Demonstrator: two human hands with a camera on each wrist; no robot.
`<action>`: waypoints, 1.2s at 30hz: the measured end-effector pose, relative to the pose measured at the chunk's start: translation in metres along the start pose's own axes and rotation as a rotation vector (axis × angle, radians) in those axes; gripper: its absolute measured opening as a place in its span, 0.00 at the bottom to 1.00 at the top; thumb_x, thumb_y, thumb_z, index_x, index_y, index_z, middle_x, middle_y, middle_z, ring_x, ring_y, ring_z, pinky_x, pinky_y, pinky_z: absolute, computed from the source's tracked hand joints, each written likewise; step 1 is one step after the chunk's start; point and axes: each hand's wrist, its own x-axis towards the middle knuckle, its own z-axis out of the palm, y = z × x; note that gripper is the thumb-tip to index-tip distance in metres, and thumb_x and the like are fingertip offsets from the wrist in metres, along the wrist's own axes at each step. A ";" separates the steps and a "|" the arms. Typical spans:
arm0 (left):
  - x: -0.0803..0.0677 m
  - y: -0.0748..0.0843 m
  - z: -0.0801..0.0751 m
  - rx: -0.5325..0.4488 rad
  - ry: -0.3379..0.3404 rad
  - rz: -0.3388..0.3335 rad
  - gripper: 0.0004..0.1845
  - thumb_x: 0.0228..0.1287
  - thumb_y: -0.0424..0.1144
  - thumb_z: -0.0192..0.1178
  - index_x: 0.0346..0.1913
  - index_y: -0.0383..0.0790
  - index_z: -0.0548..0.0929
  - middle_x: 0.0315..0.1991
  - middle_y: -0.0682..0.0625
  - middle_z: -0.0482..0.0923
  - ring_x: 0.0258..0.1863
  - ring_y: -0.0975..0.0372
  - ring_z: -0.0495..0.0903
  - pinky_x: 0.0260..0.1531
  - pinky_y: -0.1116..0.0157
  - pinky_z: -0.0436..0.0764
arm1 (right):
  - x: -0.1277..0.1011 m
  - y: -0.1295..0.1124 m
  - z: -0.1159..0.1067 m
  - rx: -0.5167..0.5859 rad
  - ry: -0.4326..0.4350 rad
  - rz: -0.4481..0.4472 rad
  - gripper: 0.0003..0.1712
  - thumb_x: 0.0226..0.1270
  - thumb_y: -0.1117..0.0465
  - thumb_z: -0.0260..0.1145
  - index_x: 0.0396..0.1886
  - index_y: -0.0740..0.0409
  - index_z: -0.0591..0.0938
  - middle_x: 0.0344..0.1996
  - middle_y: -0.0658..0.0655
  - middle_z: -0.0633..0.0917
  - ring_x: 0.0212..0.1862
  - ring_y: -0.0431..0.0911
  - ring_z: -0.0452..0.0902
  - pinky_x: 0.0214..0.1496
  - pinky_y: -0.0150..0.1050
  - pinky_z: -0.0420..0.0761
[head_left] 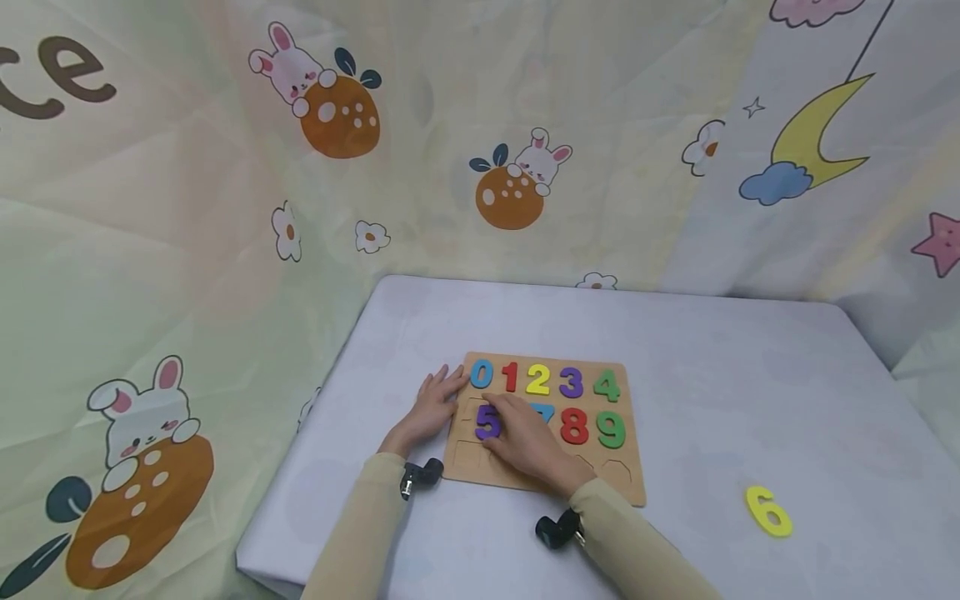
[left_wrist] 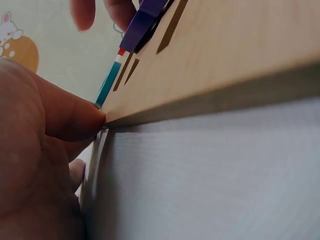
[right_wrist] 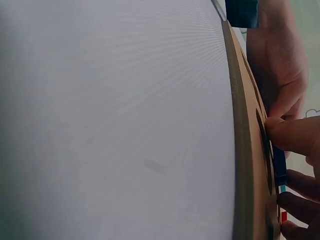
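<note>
Pressing down on the purple 5 (head_left: pixel 487 422), the right hand (head_left: pixel 525 440) is being laid flat over the piece, fingers nearly straight, as it is being seated in the lower row of the wooden number board (head_left: pixel 627 467). The board's left edge is being steadied by the left hand (head_left: pixel 432 407), open, thumb against the corner. Even pressure is being called for, so the piece is not being tilted in its recess; the yellow 6 (head_left: pixel 768 511) is lying apart on the worktop (head_left: pixel 750 375).

Purple 5 (head_left: pixel 487 423) lies flat on wooden number board (head_left: pixel 622 467), left end of near row, below blue 0 (head_left: pixel 482 374).
</note>
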 end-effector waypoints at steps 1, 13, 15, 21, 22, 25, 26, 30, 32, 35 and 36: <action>0.000 0.000 0.000 -0.004 0.001 -0.001 0.30 0.66 0.29 0.50 0.71 0.42 0.67 0.76 0.52 0.54 0.78 0.55 0.40 0.75 0.50 0.32 | 0.001 0.000 0.000 -0.002 0.002 -0.002 0.42 0.58 0.50 0.74 0.71 0.51 0.68 0.62 0.54 0.76 0.63 0.49 0.73 0.65 0.47 0.75; 0.003 -0.001 0.001 0.000 0.007 0.022 0.30 0.65 0.29 0.50 0.71 0.43 0.68 0.76 0.52 0.54 0.78 0.55 0.40 0.75 0.50 0.32 | 0.015 -0.007 0.001 -0.004 0.003 0.021 0.42 0.58 0.50 0.74 0.72 0.50 0.68 0.64 0.55 0.75 0.65 0.51 0.71 0.67 0.49 0.73; 0.003 -0.002 0.001 0.000 0.008 0.020 0.30 0.65 0.30 0.50 0.71 0.43 0.68 0.76 0.52 0.54 0.78 0.54 0.40 0.75 0.50 0.33 | 0.017 -0.008 0.002 -0.004 0.000 0.029 0.43 0.58 0.50 0.74 0.72 0.50 0.68 0.65 0.54 0.75 0.65 0.51 0.71 0.67 0.49 0.73; 0.002 -0.001 0.001 0.008 -0.003 -0.003 0.29 0.67 0.30 0.49 0.72 0.43 0.67 0.76 0.53 0.54 0.78 0.56 0.39 0.75 0.51 0.32 | 0.022 -0.010 0.007 0.006 -0.006 0.043 0.43 0.57 0.50 0.75 0.72 0.51 0.68 0.64 0.54 0.76 0.65 0.51 0.71 0.68 0.49 0.71; 0.002 -0.001 0.001 0.013 -0.006 -0.007 0.29 0.67 0.30 0.49 0.72 0.44 0.67 0.76 0.53 0.53 0.78 0.56 0.39 0.75 0.52 0.32 | 0.022 -0.010 0.007 0.007 -0.004 0.044 0.43 0.57 0.50 0.75 0.71 0.51 0.68 0.64 0.55 0.76 0.65 0.51 0.71 0.68 0.49 0.71; 0.002 -0.001 0.001 0.019 -0.003 -0.002 0.29 0.67 0.30 0.49 0.72 0.43 0.67 0.76 0.53 0.54 0.78 0.56 0.39 0.75 0.51 0.32 | 0.022 -0.010 0.009 0.007 0.004 0.048 0.43 0.57 0.49 0.75 0.71 0.52 0.68 0.64 0.55 0.76 0.64 0.51 0.72 0.68 0.48 0.71; 0.002 -0.001 0.001 0.023 -0.002 0.000 0.29 0.67 0.30 0.49 0.72 0.43 0.67 0.76 0.53 0.54 0.78 0.55 0.39 0.75 0.51 0.32 | 0.023 -0.010 0.010 0.008 0.007 0.049 0.43 0.57 0.49 0.75 0.71 0.52 0.68 0.63 0.55 0.76 0.64 0.51 0.72 0.68 0.48 0.71; 0.002 -0.001 0.001 0.029 0.001 0.002 0.29 0.67 0.30 0.50 0.71 0.43 0.68 0.76 0.53 0.54 0.78 0.55 0.40 0.75 0.52 0.32 | 0.023 -0.010 0.012 0.018 0.014 0.056 0.43 0.57 0.50 0.75 0.71 0.52 0.68 0.64 0.55 0.76 0.64 0.51 0.71 0.68 0.49 0.71; 0.002 -0.001 0.001 0.028 -0.001 -0.001 0.29 0.66 0.29 0.50 0.71 0.43 0.68 0.76 0.53 0.54 0.78 0.55 0.40 0.75 0.52 0.32 | 0.023 -0.010 0.012 0.020 0.013 0.061 0.44 0.57 0.49 0.75 0.71 0.52 0.68 0.64 0.56 0.76 0.64 0.51 0.71 0.68 0.49 0.71; 0.001 -0.001 0.001 0.018 -0.002 -0.002 0.29 0.66 0.29 0.50 0.71 0.42 0.68 0.76 0.52 0.54 0.78 0.55 0.40 0.75 0.51 0.32 | 0.023 -0.010 0.013 0.013 0.014 0.069 0.44 0.57 0.49 0.75 0.71 0.52 0.68 0.64 0.55 0.76 0.65 0.51 0.71 0.68 0.49 0.71; 0.001 -0.001 0.001 0.017 0.000 0.001 0.29 0.66 0.29 0.50 0.71 0.42 0.68 0.76 0.52 0.54 0.78 0.55 0.40 0.75 0.51 0.32 | 0.022 -0.010 0.013 0.011 0.015 0.070 0.44 0.57 0.49 0.75 0.71 0.52 0.68 0.64 0.56 0.76 0.65 0.51 0.71 0.68 0.49 0.71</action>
